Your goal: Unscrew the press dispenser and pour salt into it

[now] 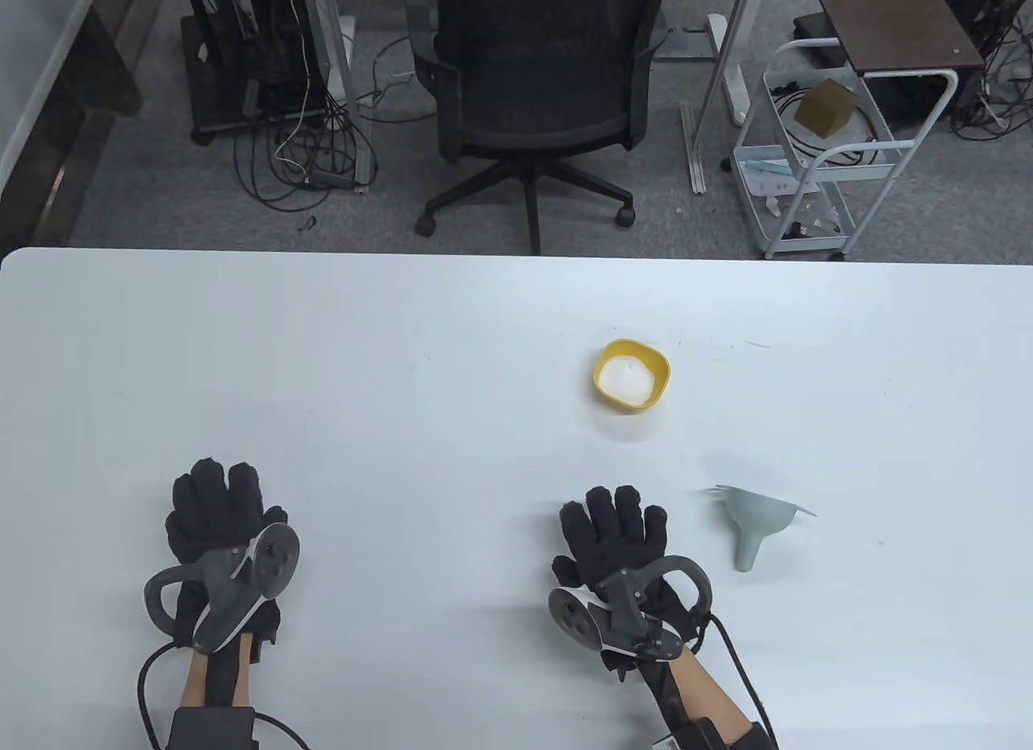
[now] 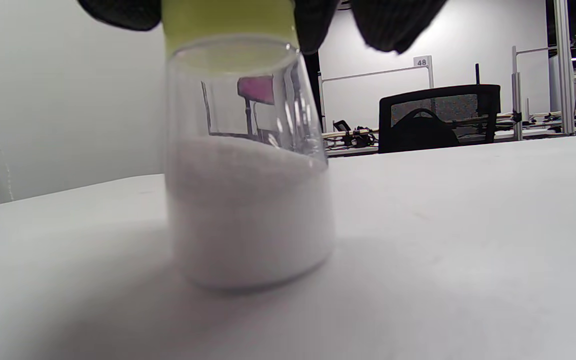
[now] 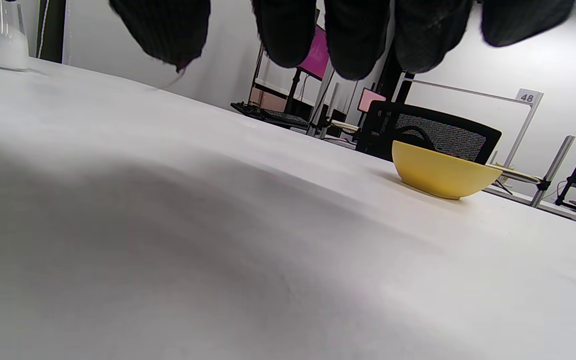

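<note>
White table (image 1: 323, 362), black office chair (image 1: 533, 80) behind it, white wire cart (image 1: 823, 161), dark side table (image 1: 888, 19).

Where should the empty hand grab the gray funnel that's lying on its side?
Probably by the narrow spout of the funnel. It lies tipped over, spout pointing toward the person and wide mouth facing away. The right hand rests just left of it, so come in from the left and pinch the spout; the thin flared rim looks harder to hold.

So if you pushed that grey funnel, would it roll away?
Probably a little. The grey funnel lies on its side on the white table, so its round cone might roll in a curve, not straight. Its flat rim tabs would likely stop it soon. It looks like thin plastic, so probably light and easy to slide.
</note>
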Motion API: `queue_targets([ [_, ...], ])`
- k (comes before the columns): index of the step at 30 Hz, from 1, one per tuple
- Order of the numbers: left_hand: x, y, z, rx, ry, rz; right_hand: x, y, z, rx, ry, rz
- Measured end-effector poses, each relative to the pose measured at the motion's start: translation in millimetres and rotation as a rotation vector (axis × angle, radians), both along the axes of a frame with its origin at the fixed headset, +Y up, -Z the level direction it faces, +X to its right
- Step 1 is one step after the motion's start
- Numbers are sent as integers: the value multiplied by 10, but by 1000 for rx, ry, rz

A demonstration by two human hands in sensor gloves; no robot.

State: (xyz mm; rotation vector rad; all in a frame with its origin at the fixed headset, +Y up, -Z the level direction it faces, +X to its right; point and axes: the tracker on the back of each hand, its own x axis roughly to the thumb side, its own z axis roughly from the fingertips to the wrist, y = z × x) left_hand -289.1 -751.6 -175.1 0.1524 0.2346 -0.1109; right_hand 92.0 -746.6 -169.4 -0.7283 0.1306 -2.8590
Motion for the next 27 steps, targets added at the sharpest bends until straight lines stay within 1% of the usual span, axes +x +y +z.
queue_targets([
  [2, -21, 13, -2, 38, 20, -8, -1, -3, 1, 1, 2, 2],
  [14, -88, 62, -9, 68, 35, -4, -2, -12, 7, -4, 1, 12],
  [20, -146, 127, 18, 155, 27, 145, 6, -7, 2, 0, -9, 22],
  [24, 39, 192, -9, 166, -39, 108, 20, 10, -14, -3, -20, 8],
  [27, 306, 293, -32, 179, -123, 106, 45, 34, -32, 3, -31, -4],
])
